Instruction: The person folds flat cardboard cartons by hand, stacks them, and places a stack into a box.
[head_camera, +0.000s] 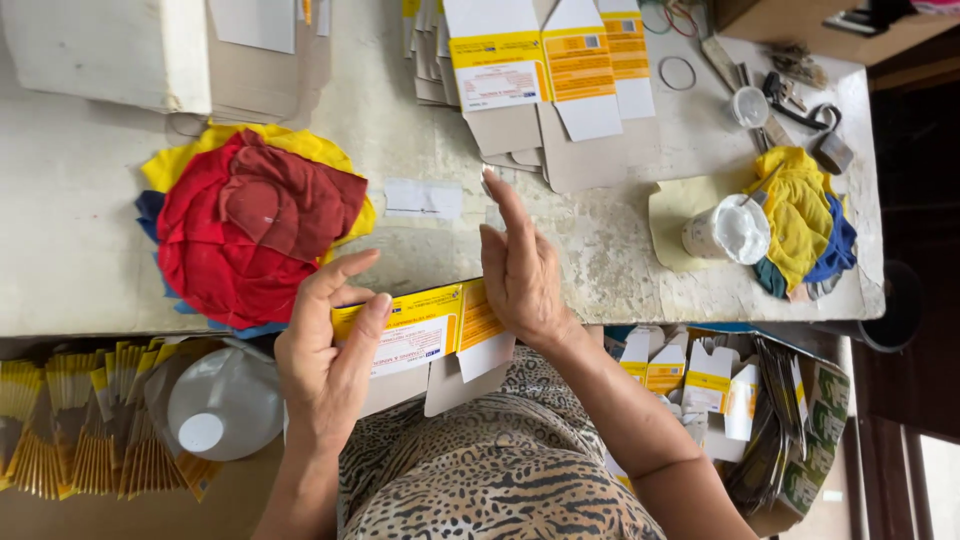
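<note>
In the head view, the left hand (325, 345) pinches a flat yellow-and-white carton blank (425, 335) between thumb and fingers at the blank's left end, holding it at the near edge of the counter (90, 230), above the person's lap. The right hand (518, 265) is spread flat, fingers straight and close together, its palm set against the blank's right part. Just left of the hands lies a pile of cloth rounds (250, 225) in red, yellow and blue. A stack of unfolded blanks (545, 85) lies farther up the counter. To the right stands a white pot (728, 230) beside a bunched yellow rag (798, 215). Folded cartons (690, 375) sit low on the right, and a white lid (222, 405) on the left.
</note>
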